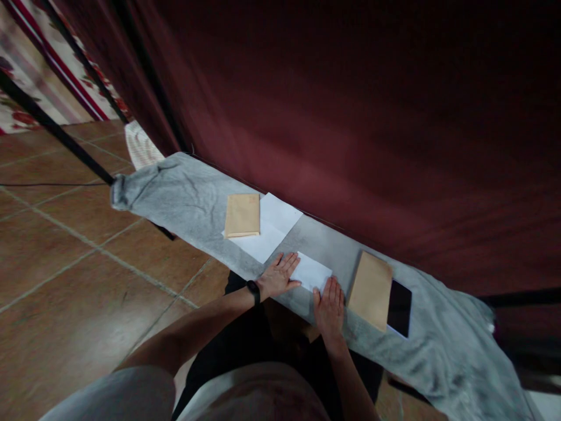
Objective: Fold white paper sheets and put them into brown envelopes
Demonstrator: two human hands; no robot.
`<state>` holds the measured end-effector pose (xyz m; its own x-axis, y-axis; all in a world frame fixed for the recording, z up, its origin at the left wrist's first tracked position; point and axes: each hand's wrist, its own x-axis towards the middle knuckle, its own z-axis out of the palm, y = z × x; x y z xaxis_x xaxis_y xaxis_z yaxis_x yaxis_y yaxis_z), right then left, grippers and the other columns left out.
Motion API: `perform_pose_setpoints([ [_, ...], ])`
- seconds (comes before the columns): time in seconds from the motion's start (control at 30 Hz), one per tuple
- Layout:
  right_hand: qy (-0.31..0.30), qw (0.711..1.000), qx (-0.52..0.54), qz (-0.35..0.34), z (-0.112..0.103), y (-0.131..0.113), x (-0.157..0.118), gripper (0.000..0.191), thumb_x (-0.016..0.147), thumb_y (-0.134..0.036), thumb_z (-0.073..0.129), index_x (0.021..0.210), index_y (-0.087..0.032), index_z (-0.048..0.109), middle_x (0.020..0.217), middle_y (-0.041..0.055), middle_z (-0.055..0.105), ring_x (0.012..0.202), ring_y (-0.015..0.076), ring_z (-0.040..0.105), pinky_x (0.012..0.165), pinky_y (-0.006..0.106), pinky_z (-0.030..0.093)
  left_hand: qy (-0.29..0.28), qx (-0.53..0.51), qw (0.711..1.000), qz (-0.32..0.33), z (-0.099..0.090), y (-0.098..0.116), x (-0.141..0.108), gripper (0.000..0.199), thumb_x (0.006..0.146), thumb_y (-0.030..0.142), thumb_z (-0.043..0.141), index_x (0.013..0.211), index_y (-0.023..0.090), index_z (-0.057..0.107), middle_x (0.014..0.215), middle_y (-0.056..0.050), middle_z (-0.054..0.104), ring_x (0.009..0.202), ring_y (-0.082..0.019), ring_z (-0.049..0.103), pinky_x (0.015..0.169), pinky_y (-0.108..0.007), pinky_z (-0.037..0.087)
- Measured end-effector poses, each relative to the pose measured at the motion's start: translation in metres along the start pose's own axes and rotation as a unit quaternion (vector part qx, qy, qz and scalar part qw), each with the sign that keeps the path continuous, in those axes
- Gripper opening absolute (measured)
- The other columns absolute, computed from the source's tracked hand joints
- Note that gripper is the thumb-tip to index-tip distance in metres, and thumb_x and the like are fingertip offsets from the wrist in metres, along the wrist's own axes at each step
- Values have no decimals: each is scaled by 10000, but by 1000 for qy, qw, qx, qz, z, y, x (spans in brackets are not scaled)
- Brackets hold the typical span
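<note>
Small paper (311, 272) on the worktop (325, 237) looks light, easily creased, best held at its ends; the left hand (280, 277) lies flat at nine o'clock, the right hand (331, 309) at four, neither gripping

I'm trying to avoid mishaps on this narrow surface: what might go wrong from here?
The small white paper might skew if the left hand and right hand press unevenly, as it lies on soft grey cloth. The right hand, near the larger brown envelope, might nudge it against the dark tablet.
</note>
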<state>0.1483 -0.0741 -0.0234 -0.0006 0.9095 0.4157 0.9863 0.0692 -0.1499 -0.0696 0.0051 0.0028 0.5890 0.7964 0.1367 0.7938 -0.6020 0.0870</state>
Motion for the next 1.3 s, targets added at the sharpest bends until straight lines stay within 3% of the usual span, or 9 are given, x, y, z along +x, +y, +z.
perform_pose_setpoints([
  [0.27,10,1000,-2,-10,-9,-2,-19,666,1037,-470,289,1553,-54,228,1525,242,397,1378,335,422,1102,510,364,24,3,1000,1,3,-3,2,721,990,604,327,1515,110,333,1570,-158,356,1486,-261,263,1216,-477,143],
  [0.43,-9,999,11,-45,-11,-10,-26,646,1041,-469,284,1560,-89,227,1533,194,409,1403,293,400,1143,484,322,55,-7,998,9,2,20,10,623,1019,515,322,1496,117,372,1571,-140,361,1483,-243,274,1224,-453,160],
  [0.57,-14,999,19,-38,-9,-13,-32,654,1031,-480,314,1553,-90,256,1525,201,417,1396,298,417,1149,485,317,48,-29,998,33,6,36,12,602,1026,509,301,1503,146,363,1571,-118,369,1480,-221,281,1221,-445,191],
  [0.87,2,998,45,-41,-13,-8,-35,650,1029,-454,347,1559,-96,235,1509,211,437,1369,308,454,1113,507,365,50,-29,998,-18,2,12,12,570,1007,464,356,1476,145,416,1535,-142,424,1447,-259,353,1197,-466,255],
  [0.97,6,998,45,-43,-12,-9,-36,648,1027,-451,359,1553,-90,251,1511,216,432,1369,312,450,1109,508,368,34,-30,998,-32,-4,14,23,501,1017,389,331,1420,135,484,1509,-135,467,1440,-252,363,1200,-463,238],
  [1.07,6,998,38,-46,-10,-8,-36,650,1023,-450,381,1544,-79,266,1511,224,429,1374,316,441,1107,510,369,7,-43,999,2,-10,24,42,460,1003,260,324,1417,131,478,1499,-123,482,1419,-228,387,1197,-438,241],
  [1.17,13,998,36,-50,-10,-7,-37,643,1020,-446,395,1538,-83,281,1506,219,439,1369,312,449,1112,505,368,-22,-57,998,11,-15,35,63,471,941,137,356,1391,142,496,1435,-134,536,1333,-229,475,1153,-434,308],
  [1.3,23,998,45,-42,-11,-8,-36,606,1025,-433,382,1528,-102,321,1485,200,477,1358,294,470,1119,479,371,-36,-65,997,-1,-19,36,88,430,868,136,472,1285,162,575,1372,-149,571,1229,-271,546,1063,-452,400],
])
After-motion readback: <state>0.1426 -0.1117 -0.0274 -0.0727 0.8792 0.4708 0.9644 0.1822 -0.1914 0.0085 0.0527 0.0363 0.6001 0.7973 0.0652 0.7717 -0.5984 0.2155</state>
